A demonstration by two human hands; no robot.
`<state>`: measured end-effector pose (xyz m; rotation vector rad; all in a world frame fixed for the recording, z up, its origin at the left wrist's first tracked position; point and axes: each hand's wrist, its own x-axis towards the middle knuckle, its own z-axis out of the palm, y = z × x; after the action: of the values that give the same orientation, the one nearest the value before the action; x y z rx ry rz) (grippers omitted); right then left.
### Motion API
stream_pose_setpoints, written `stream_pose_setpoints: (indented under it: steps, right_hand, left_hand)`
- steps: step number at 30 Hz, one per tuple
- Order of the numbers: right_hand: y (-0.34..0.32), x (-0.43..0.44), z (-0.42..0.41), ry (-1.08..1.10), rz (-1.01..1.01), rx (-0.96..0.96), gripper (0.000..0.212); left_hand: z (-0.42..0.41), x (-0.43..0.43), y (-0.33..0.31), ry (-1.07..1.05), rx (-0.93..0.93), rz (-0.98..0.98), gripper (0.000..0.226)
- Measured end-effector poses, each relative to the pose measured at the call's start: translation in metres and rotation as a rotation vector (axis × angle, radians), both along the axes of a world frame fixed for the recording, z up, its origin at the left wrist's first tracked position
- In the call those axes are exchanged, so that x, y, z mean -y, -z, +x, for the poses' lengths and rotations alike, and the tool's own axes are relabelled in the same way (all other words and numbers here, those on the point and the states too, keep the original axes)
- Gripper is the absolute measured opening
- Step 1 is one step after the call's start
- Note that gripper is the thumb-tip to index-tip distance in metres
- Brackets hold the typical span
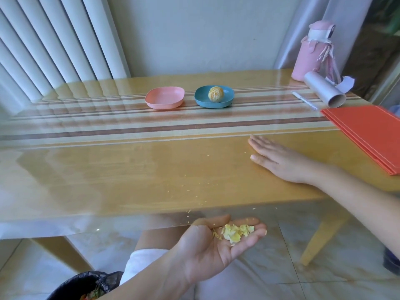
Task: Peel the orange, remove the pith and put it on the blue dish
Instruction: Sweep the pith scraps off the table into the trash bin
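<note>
The peeled orange sits in the blue dish at the far middle of the table. My left hand is palm up just below the table's near edge, cupping a small heap of yellow pith and peel scraps. My right hand lies flat on the tabletop at the right, fingers straight and pointing left, holding nothing. Tiny pith crumbs are scattered on the table between the two hands.
An empty pink dish stands left of the blue one. At the right are a red folder, a cardboard tube, a white pen and a pink bottle. A black-lined bin sits on the floor, lower left.
</note>
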<state>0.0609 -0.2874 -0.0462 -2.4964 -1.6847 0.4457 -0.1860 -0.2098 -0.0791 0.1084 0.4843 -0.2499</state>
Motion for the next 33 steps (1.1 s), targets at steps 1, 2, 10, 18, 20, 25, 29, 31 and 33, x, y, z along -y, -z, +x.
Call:
stream_pose_setpoints:
  steps: [1, 2, 10, 18, 20, 25, 29, 31, 33]
  right_hand:
    - [0.003, 0.001, 0.002, -0.037, -0.016, 0.034, 0.074]
    - [0.004, 0.003, -0.002, -0.097, -0.020, 0.049, 0.071]
    - [-0.008, 0.026, -0.053, -0.288, 0.308, -0.500, 0.053]
    - [0.001, 0.000, 0.006, -0.019, -0.069, 0.085, 0.075]
    - [-0.002, 0.005, -0.028, -0.235, -0.046, -0.023, 0.063]
    - [-0.021, 0.012, -0.072, -0.276, 0.197, -0.654, 0.045]
    - [-0.016, -0.004, -0.034, 0.007, 0.205, -0.186, 0.065]
    - [-0.006, -0.008, -0.016, 0.110, 0.029, 0.013, 0.072]
    - [0.000, -0.005, -0.013, 0.110, -0.044, 0.055, 0.073]
  left_hand:
    - [0.000, 0.000, 0.000, -0.001, 0.002, -0.004, 0.046]
    - [0.000, 0.000, 0.000, -0.005, 0.007, -0.010, 0.046]
    - [0.000, -0.001, 0.000, -0.004, 0.023, -0.006, 0.047]
    - [0.000, -0.002, 0.000, -0.017, 0.031, -0.012, 0.045]
    - [0.000, -0.002, 0.000, -0.025, 0.030, -0.020, 0.045]
    - [0.000, -0.001, 0.000, -0.030, 0.030, 0.008, 0.045]
    - [-0.001, -0.003, 0.003, -0.013, 0.000, 0.051, 0.045]
    - [0.001, -0.002, 0.011, -0.052, -0.010, 0.110, 0.050]
    - [0.003, -0.003, 0.021, -0.107, -0.021, 0.205, 0.067]
